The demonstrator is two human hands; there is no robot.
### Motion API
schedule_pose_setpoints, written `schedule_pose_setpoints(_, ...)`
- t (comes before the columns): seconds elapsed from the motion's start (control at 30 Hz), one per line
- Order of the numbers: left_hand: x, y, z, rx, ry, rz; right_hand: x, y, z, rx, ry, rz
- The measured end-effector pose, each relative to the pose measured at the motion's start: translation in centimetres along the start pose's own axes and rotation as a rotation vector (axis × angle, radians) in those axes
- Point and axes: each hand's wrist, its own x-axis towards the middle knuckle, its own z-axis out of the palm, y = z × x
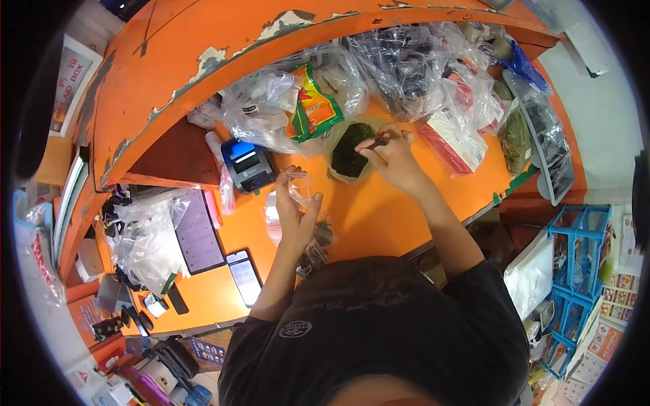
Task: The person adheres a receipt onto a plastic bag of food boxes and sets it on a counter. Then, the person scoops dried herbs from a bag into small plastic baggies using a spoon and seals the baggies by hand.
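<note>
My left hand (296,211) pinches a small clear plastic bag (300,187), holding it upright above the orange counter. To its right stands an opened bag (336,160) with pale, rolled-back sides. Dark green-black loose contents (350,150) fill it. My right hand (394,157) is closed around a short, dark, thin utensil (377,143) at the right rim of that opened bag. The utensil's far end cannot be made out. Below my left hand, more small clear bags (273,216) lie on the counter, partly hidden by my wrist.
A label printer (248,165) stands left of my left hand. A tablet (200,233) and a phone (244,276) lie further left. Plastic-wrapped goods (399,64) crowd the back beneath the orange shelf (223,61). A red-and-white box (455,143) sits right of my right hand.
</note>
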Motion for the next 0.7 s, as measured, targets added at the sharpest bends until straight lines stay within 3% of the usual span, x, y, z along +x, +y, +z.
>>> schedule_pose_setpoints(0.2,0.1,-0.5,0.0,0.004,-0.01,0.034,0.0,-0.5,-0.5,0.076,0.057,0.063)
schedule_pose_setpoints(0.3,0.1,-0.7,-0.1,-0.012,-0.018,0.046,0.0,0.7,0.2,0.327,0.057,0.17)
schedule_pose_setpoints(0.4,0.0,-0.4,-0.1,0.018,-0.015,0.053,-0.3,0.9,0.5,0.321,0.059,0.139)
schedule_pose_setpoints(0.5,0.2,-0.4,-0.2,0.015,-0.017,0.093,-0.4,0.4,-0.2,0.454,0.072,0.287)
schedule_pose_setpoints(0.7,1.4,0.5,-0.2,0.019,0.007,0.14,-1.0,0.1,0.4,0.378,0.058,0.25)
